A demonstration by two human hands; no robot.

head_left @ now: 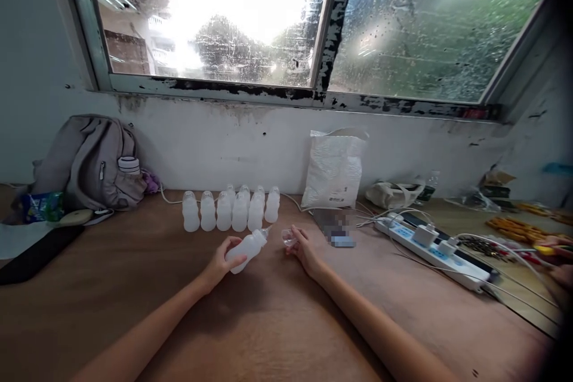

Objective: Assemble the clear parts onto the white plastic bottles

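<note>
My left hand (224,262) is closed around a frosted white baby bottle (245,252), tilted so that its nipple end points up and to the right. No cover sits over that nipple. Between the fingers of my right hand (307,250) is a clear bottle cap (289,237), held a short way to the right of the nipple and apart from it. Behind my hands, several more baby bottles (224,210) stand upright in a cluster near the wall, with clear caps over their tops.
A stuffed white plastic bag (333,170) leans against the wall. To the right lies a power strip (434,250) with chargers and cables. A grey backpack (89,161) and a black flat object (40,253) are at left. Another person's hand (561,256) shows at the far right.
</note>
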